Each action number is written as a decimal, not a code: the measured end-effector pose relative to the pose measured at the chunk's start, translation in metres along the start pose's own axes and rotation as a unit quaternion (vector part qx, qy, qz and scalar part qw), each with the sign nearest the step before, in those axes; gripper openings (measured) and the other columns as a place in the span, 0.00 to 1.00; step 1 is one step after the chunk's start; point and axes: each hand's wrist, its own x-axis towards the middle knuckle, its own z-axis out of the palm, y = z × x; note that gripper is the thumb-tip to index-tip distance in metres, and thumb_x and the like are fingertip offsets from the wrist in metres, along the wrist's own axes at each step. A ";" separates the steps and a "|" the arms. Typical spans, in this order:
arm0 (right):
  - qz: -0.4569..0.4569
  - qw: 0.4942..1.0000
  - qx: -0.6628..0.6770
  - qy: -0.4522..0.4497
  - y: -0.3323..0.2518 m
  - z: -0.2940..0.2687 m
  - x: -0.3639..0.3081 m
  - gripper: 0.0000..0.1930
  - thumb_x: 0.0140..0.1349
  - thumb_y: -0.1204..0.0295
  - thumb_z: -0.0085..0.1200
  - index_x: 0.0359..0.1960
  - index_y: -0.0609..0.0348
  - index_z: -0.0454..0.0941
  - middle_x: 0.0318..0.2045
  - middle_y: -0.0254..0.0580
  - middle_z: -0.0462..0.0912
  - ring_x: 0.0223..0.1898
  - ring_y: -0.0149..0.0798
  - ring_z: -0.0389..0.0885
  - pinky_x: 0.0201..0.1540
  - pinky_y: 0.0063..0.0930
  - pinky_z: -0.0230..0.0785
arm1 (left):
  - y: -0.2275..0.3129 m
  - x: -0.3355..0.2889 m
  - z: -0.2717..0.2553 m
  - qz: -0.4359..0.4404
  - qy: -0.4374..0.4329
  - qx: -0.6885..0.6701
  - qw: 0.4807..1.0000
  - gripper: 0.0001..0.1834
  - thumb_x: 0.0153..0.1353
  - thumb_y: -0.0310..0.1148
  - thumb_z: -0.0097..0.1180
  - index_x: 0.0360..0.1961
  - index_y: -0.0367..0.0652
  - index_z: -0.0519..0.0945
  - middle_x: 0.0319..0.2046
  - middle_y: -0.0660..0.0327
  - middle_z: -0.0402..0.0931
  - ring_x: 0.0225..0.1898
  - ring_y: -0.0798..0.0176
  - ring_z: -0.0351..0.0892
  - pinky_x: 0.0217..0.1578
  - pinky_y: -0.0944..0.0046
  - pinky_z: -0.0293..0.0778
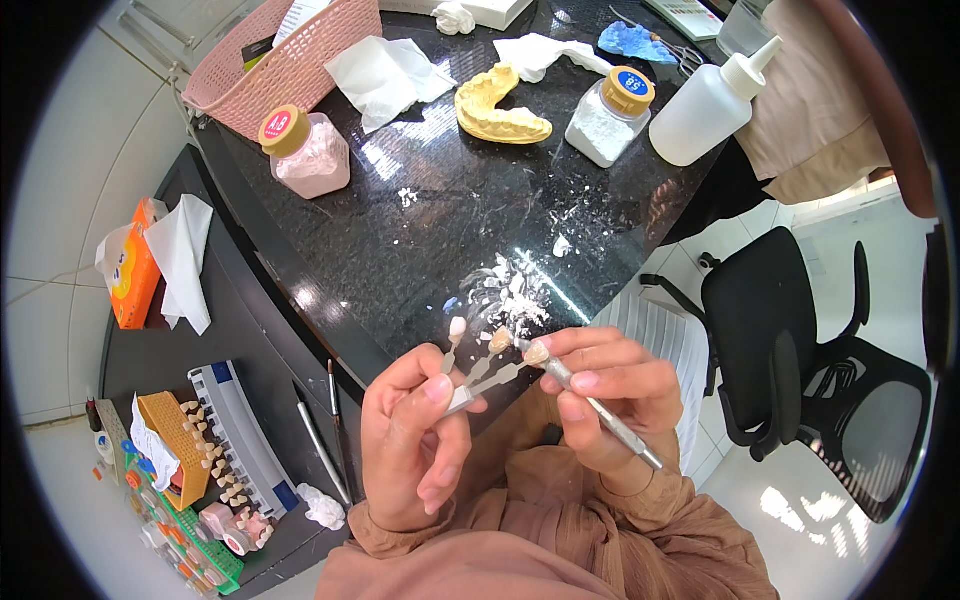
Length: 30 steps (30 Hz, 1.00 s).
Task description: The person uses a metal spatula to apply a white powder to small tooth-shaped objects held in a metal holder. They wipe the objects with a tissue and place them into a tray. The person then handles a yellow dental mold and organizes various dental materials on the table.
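My left hand (415, 425) is closed in a pinch around a small metal holder of dental shade tabs (465, 398), its thin stems fanned out and topped with tooth-shaped tips. One tip (457, 328) is pinkish white; two others are beige. In my right hand (625, 390) is a slim, silvery metal-handled tool (622, 432), gripped like a pen. Its upper end meets the rightmost beige tip (537, 353), and I cannot tell what kind of working end it has. White shavings (510, 295) lie scattered on the black tabletop (400, 245) just beyond both hands.
Farther back stand a pink powder jar (315, 165), a yellow dental cast (505, 124), a white powder jar (605, 132) and a squeeze bottle (700, 112). A pink basket (235, 75) sits far left. Leftward are a tooth shade guide (240, 430) and a pen-like tool (322, 450); rightward, black chairs (765, 320).
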 end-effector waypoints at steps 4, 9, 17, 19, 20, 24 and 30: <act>0.006 1.000 -0.004 -0.012 -0.001 0.002 -0.001 0.16 0.49 0.90 0.60 0.40 0.67 0.75 0.35 0.55 0.82 0.42 0.55 0.85 0.39 0.36 0.81 | 0.001 0.000 0.002 0.000 0.008 -0.002 1.000 0.15 0.70 0.33 0.44 0.31 0.30 0.70 0.07 0.60 0.65 0.02 0.75 0.53 0.01 0.76 0.51; 0.003 1.000 -0.021 -0.016 0.000 0.001 0.000 0.15 0.49 0.90 0.60 0.39 0.67 0.75 0.35 0.56 0.82 0.42 0.55 0.85 0.39 0.36 0.81 | 0.001 -0.001 0.001 -0.001 0.008 -0.004 1.000 0.15 0.70 0.33 0.45 0.30 0.31 0.70 0.07 0.60 0.65 0.01 0.75 0.52 0.01 0.76 0.51; 0.012 1.000 0.006 -0.004 0.001 0.001 -0.002 0.15 0.50 0.90 0.60 0.41 0.67 0.75 0.35 0.57 0.82 0.42 0.55 0.85 0.38 0.36 0.81 | 0.001 0.000 0.002 -0.003 0.006 -0.005 1.000 0.15 0.70 0.34 0.45 0.30 0.31 0.70 0.07 0.60 0.65 0.01 0.75 0.53 0.01 0.76 0.51; 0.015 1.000 -0.004 -0.015 0.000 0.000 -0.002 0.15 0.51 0.90 0.60 0.41 0.67 0.75 0.36 0.57 0.82 0.42 0.55 0.85 0.38 0.35 0.82 | 0.000 0.000 0.000 0.002 0.004 -0.009 1.000 0.15 0.70 0.34 0.45 0.30 0.31 0.70 0.07 0.60 0.65 0.01 0.75 0.53 0.01 0.76 0.50; 0.012 1.000 -0.011 -0.020 0.000 0.000 0.000 0.15 0.51 0.90 0.59 0.41 0.67 0.75 0.36 0.57 0.82 0.42 0.55 0.85 0.38 0.34 0.82 | -0.001 0.000 0.000 0.004 0.005 -0.009 1.000 0.15 0.70 0.34 0.46 0.30 0.31 0.70 0.07 0.60 0.65 0.01 0.75 0.53 0.01 0.76 0.51; 0.019 1.000 0.007 0.012 0.001 0.002 -0.004 0.15 0.51 0.89 0.60 0.41 0.67 0.75 0.36 0.56 0.83 0.42 0.54 0.85 0.37 0.34 0.82 | -0.002 0.000 0.003 0.011 0.019 -0.001 1.000 0.14 0.69 0.33 0.46 0.30 0.31 0.70 0.07 0.59 0.66 0.02 0.75 0.54 0.01 0.76 0.51; 0.022 0.999 -0.008 -0.027 0.001 -0.004 0.002 0.14 0.52 0.89 0.60 0.41 0.67 0.75 0.35 0.54 0.83 0.44 0.53 0.84 0.41 0.35 0.81 | -0.005 0.000 0.009 0.049 0.051 0.043 0.997 0.13 0.68 0.31 0.48 0.30 0.31 0.70 0.09 0.58 0.68 0.02 0.74 0.55 0.02 0.75 0.52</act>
